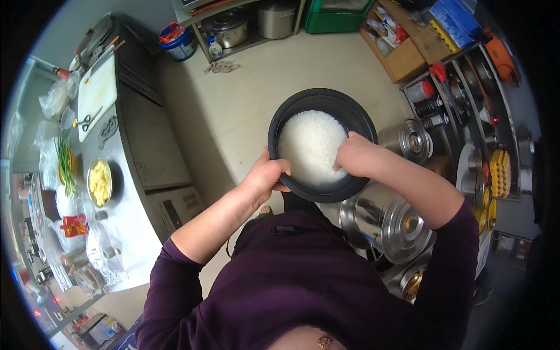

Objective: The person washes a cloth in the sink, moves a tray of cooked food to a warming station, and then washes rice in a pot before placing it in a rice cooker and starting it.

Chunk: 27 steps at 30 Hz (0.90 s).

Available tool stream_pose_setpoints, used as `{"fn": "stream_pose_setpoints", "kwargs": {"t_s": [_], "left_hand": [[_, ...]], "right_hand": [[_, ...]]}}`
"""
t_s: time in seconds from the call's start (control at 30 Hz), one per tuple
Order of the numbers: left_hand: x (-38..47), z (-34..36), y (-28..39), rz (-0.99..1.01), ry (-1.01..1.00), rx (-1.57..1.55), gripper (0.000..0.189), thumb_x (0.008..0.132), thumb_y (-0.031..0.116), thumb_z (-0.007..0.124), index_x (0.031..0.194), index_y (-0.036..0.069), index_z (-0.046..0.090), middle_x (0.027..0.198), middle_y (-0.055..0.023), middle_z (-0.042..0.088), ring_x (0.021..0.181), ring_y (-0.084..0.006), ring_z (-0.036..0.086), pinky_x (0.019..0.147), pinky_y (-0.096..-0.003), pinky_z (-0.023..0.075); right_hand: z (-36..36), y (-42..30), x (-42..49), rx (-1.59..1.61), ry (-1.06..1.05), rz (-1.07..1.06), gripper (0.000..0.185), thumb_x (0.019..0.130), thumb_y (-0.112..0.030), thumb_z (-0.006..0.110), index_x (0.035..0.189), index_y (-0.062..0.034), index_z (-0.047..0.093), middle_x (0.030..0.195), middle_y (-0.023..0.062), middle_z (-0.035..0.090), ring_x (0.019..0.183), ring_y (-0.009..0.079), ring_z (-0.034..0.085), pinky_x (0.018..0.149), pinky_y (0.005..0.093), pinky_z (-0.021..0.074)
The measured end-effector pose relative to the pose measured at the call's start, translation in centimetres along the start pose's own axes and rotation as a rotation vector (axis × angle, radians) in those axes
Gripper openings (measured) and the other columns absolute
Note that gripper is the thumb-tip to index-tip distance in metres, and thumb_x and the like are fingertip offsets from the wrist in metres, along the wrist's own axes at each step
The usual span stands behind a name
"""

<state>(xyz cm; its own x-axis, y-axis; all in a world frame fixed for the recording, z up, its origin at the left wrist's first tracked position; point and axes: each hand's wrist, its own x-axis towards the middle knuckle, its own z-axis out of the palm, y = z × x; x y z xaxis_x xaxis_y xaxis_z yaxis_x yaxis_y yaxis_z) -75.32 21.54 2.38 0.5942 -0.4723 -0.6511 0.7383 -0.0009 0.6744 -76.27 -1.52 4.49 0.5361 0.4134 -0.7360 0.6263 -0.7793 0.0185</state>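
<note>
A round dark inner pot (321, 98) is held in front of my body, above the floor. White rice (313, 135) fills much of its bottom, with cloudy liquid near the lower edge. My left hand (269, 173) grips the pot's left rim, thumb over the edge and fingers beneath. Over the right side reaches my right hand (356, 153), its fingers dipping into the rice by the inner wall. The fingertips are partly hidden, so whether they pinch any grains is unclear.
On my left, a metal counter (135, 232) carries a bowl of yellow food (100, 183), scissors (85, 122) and a white cutting board (98, 94). Large lidded steel pots (404, 227) stand close at my right. A crowded shelf rack (463, 100) lies beyond, and a blue bucket (179, 46) ahead.
</note>
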Motion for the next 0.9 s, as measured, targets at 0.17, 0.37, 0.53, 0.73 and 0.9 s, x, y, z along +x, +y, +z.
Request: {"fn": "stream_pose_setpoints", "kwargs": {"t_s": [0.17,0.37,0.53,0.73,0.9], "left_hand": [[7.5,0.9,6.4,-0.007,0.018,0.013,0.059,0.065,0.003,0.055,0.120,-0.001,0.034,0.088,-0.0115,0.054,0.068,-0.0192,0.059,0.049,-0.0320,0.0527],[15.3,1.7,13.1,-0.054,0.116,-0.016,0.052,0.067,0.001,0.052,0.118,0.004,0.042,0.091,-0.0089,0.054,0.074,-0.0240,0.060,0.059,-0.0404,0.0558],[20.8,2.0,19.2,-0.070,0.109,-0.070,0.050,0.068,0.001,0.051,0.116,0.003,0.041,0.088,-0.0082,0.053,0.072,-0.0228,0.058,0.057,-0.0397,0.0552],[28.6,0.1,26.0,-0.031,0.028,-0.123,0.054,0.066,-0.001,0.050,0.117,0.001,0.033,0.084,-0.0110,0.050,0.056,-0.0203,0.054,0.043,-0.0309,0.0480],[33.4,-1.2,31.7,-0.033,0.086,-0.023,0.055,0.067,0.002,0.053,0.119,0.003,0.033,0.092,-0.0114,0.052,0.067,-0.0208,0.057,0.048,-0.0320,0.0495]], "right_hand": [[-3.3,8.1,5.0,0.095,0.207,-0.029,0.035,0.082,-0.005,0.046,0.102,-0.0224,0.070,0.084,0.0058,0.067,0.089,0.0216,0.061,0.094,0.0384,0.0339],[-7.2,18.2,7.2,0.061,0.043,-0.156,0.039,0.081,-0.005,0.047,0.112,-0.0200,0.066,0.084,0.0052,0.062,0.092,0.0212,0.058,0.086,0.0344,0.0370],[-11.7,26.4,10.3,0.054,0.367,-0.028,0.037,0.081,-0.006,0.047,0.110,-0.0199,0.066,0.085,0.0063,0.061,0.092,0.0211,0.057,0.088,0.0352,0.0369],[-14.7,35.8,16.4,-0.151,0.400,0.129,0.026,0.080,-0.011,0.051,0.099,-0.0169,0.069,0.085,0.0071,0.059,0.095,0.0208,0.054,0.088,0.0356,0.0364],[-18.6,39.6,18.6,-0.116,0.425,0.087,0.020,0.078,-0.012,0.052,0.087,-0.0134,0.070,0.083,0.0070,0.059,0.093,0.0216,0.054,0.086,0.0351,0.0362]]}}
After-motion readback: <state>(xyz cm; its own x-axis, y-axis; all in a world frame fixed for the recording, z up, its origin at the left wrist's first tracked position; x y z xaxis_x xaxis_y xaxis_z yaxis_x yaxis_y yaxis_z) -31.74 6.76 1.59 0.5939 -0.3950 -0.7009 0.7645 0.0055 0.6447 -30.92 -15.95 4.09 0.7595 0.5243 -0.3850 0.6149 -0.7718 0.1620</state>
